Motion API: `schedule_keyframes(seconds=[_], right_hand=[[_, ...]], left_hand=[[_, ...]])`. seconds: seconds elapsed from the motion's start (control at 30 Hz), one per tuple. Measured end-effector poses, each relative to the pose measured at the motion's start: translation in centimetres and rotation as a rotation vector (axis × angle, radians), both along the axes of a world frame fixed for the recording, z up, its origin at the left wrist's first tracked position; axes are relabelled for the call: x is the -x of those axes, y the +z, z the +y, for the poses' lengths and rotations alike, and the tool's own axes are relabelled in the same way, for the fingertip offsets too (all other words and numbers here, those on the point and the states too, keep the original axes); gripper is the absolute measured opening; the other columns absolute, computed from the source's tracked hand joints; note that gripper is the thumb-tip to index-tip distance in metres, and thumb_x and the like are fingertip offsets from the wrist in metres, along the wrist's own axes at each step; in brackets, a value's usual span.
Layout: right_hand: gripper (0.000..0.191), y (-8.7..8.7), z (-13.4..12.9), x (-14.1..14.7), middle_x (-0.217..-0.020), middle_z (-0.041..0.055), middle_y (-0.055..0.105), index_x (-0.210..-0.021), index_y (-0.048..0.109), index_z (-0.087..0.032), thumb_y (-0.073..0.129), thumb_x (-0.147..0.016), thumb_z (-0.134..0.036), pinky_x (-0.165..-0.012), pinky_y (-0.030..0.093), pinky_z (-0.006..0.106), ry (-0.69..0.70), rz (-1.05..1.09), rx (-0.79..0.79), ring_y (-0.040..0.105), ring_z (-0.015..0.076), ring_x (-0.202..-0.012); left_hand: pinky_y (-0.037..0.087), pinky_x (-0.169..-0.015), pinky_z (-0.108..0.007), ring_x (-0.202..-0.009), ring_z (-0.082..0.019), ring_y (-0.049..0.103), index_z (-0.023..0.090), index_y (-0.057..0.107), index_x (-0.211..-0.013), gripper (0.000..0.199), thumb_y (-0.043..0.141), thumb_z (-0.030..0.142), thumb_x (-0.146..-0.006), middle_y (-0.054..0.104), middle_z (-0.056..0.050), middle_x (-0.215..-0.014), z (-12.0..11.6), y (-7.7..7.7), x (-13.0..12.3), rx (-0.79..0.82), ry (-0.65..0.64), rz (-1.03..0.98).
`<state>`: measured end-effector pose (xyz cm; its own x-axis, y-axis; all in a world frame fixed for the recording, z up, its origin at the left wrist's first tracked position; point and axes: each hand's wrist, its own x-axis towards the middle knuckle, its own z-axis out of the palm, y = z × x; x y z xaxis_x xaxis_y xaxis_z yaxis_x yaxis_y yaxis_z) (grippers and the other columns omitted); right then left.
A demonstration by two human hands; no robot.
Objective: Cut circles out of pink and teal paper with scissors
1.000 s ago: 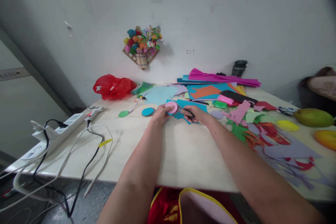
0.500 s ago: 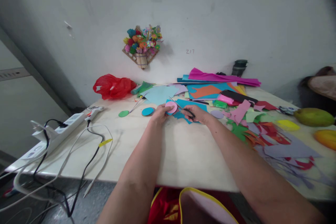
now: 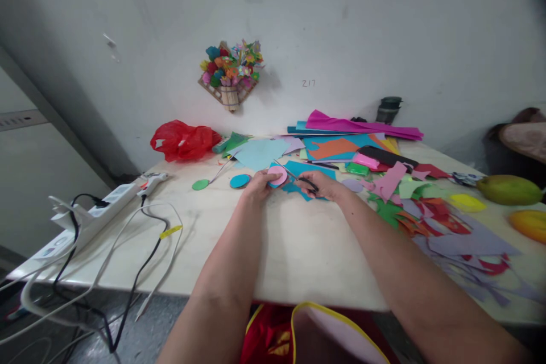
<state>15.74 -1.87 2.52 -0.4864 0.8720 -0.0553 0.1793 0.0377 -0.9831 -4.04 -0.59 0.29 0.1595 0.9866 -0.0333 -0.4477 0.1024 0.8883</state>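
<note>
Between the thumb and fingers of my left hand [image 3: 259, 185] is a pink paper circle [image 3: 279, 174], with blue paper showing behind its edge. My right hand [image 3: 319, 183] grips black-handled scissors [image 3: 307, 183]; their blades point left and away, beside the circle's right edge. Whether the blades touch the paper I cannot tell. A blue sheet [image 3: 318, 170] with a cut edge lies under and behind my right hand. Left of my hands are a blue paper circle [image 3: 239, 181] and a green one [image 3: 200, 184]. A lilac circle [image 3: 352, 185] rests right of my right hand.
Paper scraps [image 3: 443, 222] spread over the right side, near a green fruit [image 3: 507, 189]. A red plastic bag [image 3: 183, 141] sits at the back left. A power strip [image 3: 102, 210] with cables occupies the left edge. Rolled magenta paper [image 3: 362, 126] lies along the wall.
Both hands stay in nearly the same place. The pink circle and the scissors have shifted only very slightly, and the view has moved a little.
</note>
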Motion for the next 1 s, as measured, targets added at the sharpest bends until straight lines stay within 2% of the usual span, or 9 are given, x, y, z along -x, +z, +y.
schedule_keyframes(seconds=[0.27, 0.7, 1.0], right_hand=[[0.024, 0.0, 0.1, -0.3, -0.042, -0.0042, 0.05, -0.063, 0.051, -0.019, 0.068, -0.067, -0.035, -0.032, 0.027, 0.018, 0.02, -0.008, -0.008, 0.038, 0.0067, -0.032], [0.029, -0.9, 0.9, -0.7, -0.044, -0.0038, 0.052, -0.064, 0.055, -0.017, 0.074, -0.065, -0.038, -0.032, 0.025, 0.018, 0.016, -0.032, -0.075, 0.038, 0.0059, -0.033], [0.026, -0.5, 0.8, -1.1, -0.043, -0.0049, 0.049, -0.065, 0.056, -0.017, 0.075, -0.067, -0.034, -0.032, 0.027, 0.019, 0.015, -0.064, -0.096, 0.037, 0.0057, -0.035]], left_hand=[[0.059, -0.082, -0.038, -0.086, -0.028, 0.072, 0.006, 0.069, -0.079, 0.018, 0.072, 0.002, -0.062, 0.074, -0.017, -0.085, 0.0, 0.2, -0.1, 0.01, -0.003, -0.001], [0.059, -0.075, -0.036, -0.075, -0.027, 0.072, 0.005, 0.069, -0.081, 0.018, 0.07, 0.002, -0.064, 0.073, -0.015, -0.077, -0.5, 0.5, -0.1, 0.035, 0.009, 0.035], [0.058, -0.068, -0.033, -0.071, -0.027, 0.072, 0.005, 0.07, -0.076, 0.012, 0.073, 0.006, -0.065, 0.072, -0.017, -0.073, 0.2, -0.3, 0.3, -0.011, -0.042, 0.112]])
